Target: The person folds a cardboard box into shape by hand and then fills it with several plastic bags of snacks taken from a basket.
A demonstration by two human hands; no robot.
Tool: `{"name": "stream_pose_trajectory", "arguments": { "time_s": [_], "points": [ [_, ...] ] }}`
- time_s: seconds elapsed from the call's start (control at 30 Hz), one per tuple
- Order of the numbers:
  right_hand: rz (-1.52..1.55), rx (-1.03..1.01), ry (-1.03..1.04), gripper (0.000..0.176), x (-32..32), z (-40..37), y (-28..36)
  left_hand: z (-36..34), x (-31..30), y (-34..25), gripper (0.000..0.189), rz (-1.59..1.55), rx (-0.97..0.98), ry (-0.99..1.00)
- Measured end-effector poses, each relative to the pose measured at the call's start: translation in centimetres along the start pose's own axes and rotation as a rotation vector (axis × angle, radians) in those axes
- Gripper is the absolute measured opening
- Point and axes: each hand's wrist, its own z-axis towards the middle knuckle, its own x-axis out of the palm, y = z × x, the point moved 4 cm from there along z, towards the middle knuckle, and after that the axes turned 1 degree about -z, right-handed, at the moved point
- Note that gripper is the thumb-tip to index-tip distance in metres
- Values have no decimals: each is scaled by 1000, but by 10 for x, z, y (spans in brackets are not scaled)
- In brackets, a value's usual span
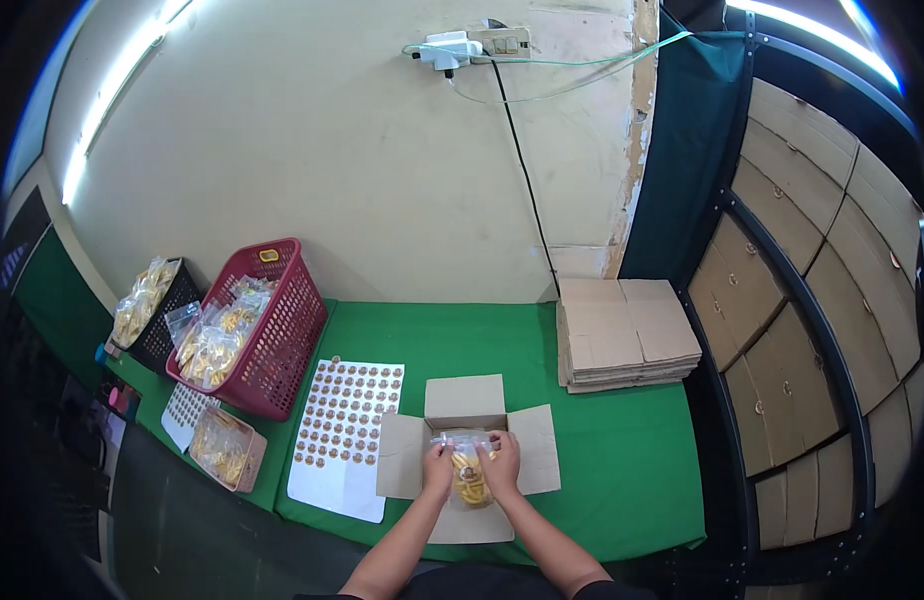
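Observation:
A clear plastic bag point(471, 482) with yellow contents and a round brown sticker is held upright over an open cardboard box point(464, 400). My left hand point(438, 470) pinches the bag's upper left edge, and my right hand point(501, 464) pinches its upper right edge. The box stands on the green tabletop point(622, 450) with its flaps spread outward. What lies inside the box is mostly hidden by the bag and hands. Left of the box lies a white sheet point(337, 490) with rows of round brown stickers.
A maroon basket point(282, 340) of filled bags stands at the left, with a black basket point(187, 290) behind it and a small pink basket point(250, 460) in front. Flattened cardboard point(627, 325) is stacked at the back right. Boxes point(782, 380) fill a rack at the right.

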Motion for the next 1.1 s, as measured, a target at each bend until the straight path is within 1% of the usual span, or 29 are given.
{"name": "stream_pose_trajectory", "arguments": {
  "time_s": [0.03, 0.1, 0.13, 0.17, 0.23, 0.27, 0.3, 0.33, 0.37, 0.4, 0.43, 0.47, 0.5, 0.53, 0.57, 0.6, 0.63, 0.67, 0.7, 0.73, 0.77, 0.83, 0.87, 0.93, 1.1],
  "points": [
    [2, 0, -2, 41, -5, -1, 20, -2, 0, -8, 22, 2, 2, 1],
    [-314, -191, -224, 49, -22, -8, 65, -8, 2, -27, 26, 170, 126, 48],
    [-327, -190, -169, 54, -23, -12, 68, -11, 3, -34, 26, 168, 126, 51],
    [-330, -194, -172, 54, -16, -13, 59, -14, 7, -44, 27, 115, 160, 91],
    [81, -94, 144, 49, 13, -12, 23, -20, 11, -58, 29, 49, 195, 137],
    [157, 15, 198, 36, 13, -11, 15, -24, 15, -61, 30, -12, 155, 293],
    [145, 14, 198, 36, 9, -9, 9, -27, 19, -61, 31, -72, 113, 448],
    [318, 108, 243, 29, 6, -6, 4, -20, 15, -55, 28, -73, 72, 462],
    [494, 203, 284, 23, 7, -4, 1, -16, 18, -49, 28, -77, 72, 469],
    [523, 278, 224, 17, 5, -3, 0, -15, 14, -56, 26, 27, 204, 222],
    [516, 285, 217, 17, 5, -5, 1, -19, 6, -60, 27, 132, 325, -28],
    [538, 277, 255, 16, 7, -7, 3, -13, 9, -49, 31, 65, 234, 78],
    [559, 263, 294, 15, 8, -6, 5, -12, 10, -48, 31, 55, 229, 84],
    [532, 317, 256, 12, 7, -7, 8, -9, 12, -44, 30, 15, 131, 148],
    [521, 321, 252, 12, 8, -7, 6, -9, 13, -37, 28, -23, 29, 211],
    [474, 309, 241, 11, 8, -7, 3, -1, 13, -26, 24, -34, 25, 251],
    [427, 296, 232, 11, 7, -8, -1, 1, 11, -21, 24, -43, 16, 254],
    [419, 299, 231, 11, 8, -10, -8, 2, 11, -21, 22, 15, 43, 308],
    [465, 328, 215, 11, 9, -11, -12, 5, 11, -23, 20, 75, 77, 363],
    [512, 354, 200, 11, 10, -12, -15, 6, 8, -25, 22, 185, 121, 383],
    [509, 353, 199, 11, 11, -15, -19, 9, 3, -23, 22, 181, 122, 385],
    [560, 385, 164, 14, 11, -16, -19, 16, -1, -22, 23, 283, 150, 462],
    [558, 382, 164, 14, 12, -16, -22, 18, -2, -20, 23, 280, 153, 463],
    [620, 407, 169, 17, 16, -17, -28, 16, -4, -24, 21, 189, 95, 530],
    [735, 485, 208, 19, 21, -15, -32, 16, -10, -35, 18, 174, 119, 550]
  ]
}}
